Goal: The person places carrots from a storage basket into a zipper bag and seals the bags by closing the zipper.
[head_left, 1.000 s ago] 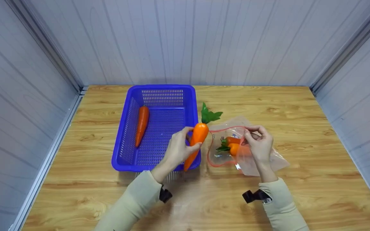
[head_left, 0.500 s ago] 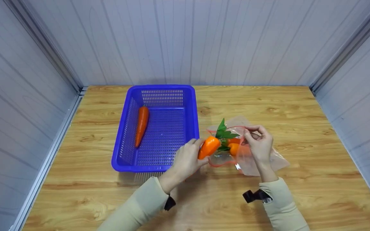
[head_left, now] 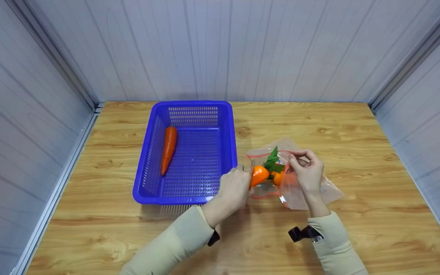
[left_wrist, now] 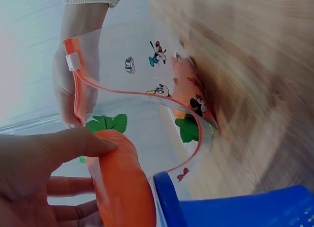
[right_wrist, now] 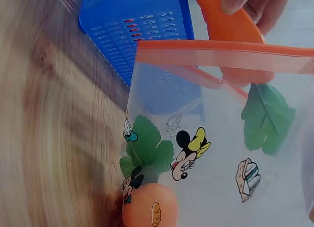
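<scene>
My left hand [head_left: 231,191] grips an orange carrot [left_wrist: 122,183], thumb on one side and fingers on the other. Its green leafy top [head_left: 272,160] points into the mouth of a clear zip bag [head_left: 306,194] with a red-orange rim and cartoon prints. My right hand [head_left: 307,170] pinches the rim on the bag's right side and holds the mouth open. Inside the bag lies at least one more orange vegetable [right_wrist: 149,205] with green leaves [right_wrist: 147,151]; the rest of the contents is partly hidden by the held carrot.
A blue slotted basket [head_left: 189,200] stands left of the bag, holding one darker orange carrot [head_left: 169,149] along its left side. Its right rim is close beside my left hand. Both stand on a wood-grain table [head_left: 338,126] with pale panel walls [head_left: 220,49] behind and at the sides.
My left hand has carried the carrot rightward from over the basket's right rim to the bag, tipping it so its leaves point into the mouth. My right hand has stayed in place.
</scene>
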Tool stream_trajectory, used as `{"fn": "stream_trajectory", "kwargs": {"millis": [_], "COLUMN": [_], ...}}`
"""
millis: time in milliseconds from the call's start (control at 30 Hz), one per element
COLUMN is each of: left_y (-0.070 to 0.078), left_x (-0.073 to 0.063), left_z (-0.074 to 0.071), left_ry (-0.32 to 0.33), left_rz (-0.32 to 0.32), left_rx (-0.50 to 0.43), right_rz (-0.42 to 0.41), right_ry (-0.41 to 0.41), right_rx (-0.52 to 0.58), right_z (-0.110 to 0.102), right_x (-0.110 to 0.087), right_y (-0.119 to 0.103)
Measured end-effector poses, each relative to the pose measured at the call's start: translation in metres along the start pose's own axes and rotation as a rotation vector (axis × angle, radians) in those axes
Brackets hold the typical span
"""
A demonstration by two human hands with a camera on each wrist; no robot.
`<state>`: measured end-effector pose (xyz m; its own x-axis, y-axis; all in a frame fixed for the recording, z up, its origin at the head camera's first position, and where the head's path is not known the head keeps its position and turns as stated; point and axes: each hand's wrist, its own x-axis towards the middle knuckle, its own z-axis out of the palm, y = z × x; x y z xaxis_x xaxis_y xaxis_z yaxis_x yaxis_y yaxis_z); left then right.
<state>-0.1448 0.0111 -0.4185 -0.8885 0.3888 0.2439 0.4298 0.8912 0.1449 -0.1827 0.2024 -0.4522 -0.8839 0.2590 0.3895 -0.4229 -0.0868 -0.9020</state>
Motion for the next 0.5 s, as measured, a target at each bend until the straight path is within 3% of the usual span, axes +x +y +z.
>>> {"fn": "stream_trajectory", "kwargs": {"millis": [267,500], "left_y": [0.015,0.025], "left_x": [0.011,0.021], "left_z": [0.007,0.014], "left_ry": [-0.006,-0.036], "left_rz": [0.016,0.038], "left_rx": [0.110,0.100], "right_rz": [0.044,0.047], "right_ry": [0.000,0.008], "right_rx": [0.005,-0.029], "right_z": [0.001,0.001], "right_x": [0.000,0.000], "right_y": [-0.005,-0.005]}}
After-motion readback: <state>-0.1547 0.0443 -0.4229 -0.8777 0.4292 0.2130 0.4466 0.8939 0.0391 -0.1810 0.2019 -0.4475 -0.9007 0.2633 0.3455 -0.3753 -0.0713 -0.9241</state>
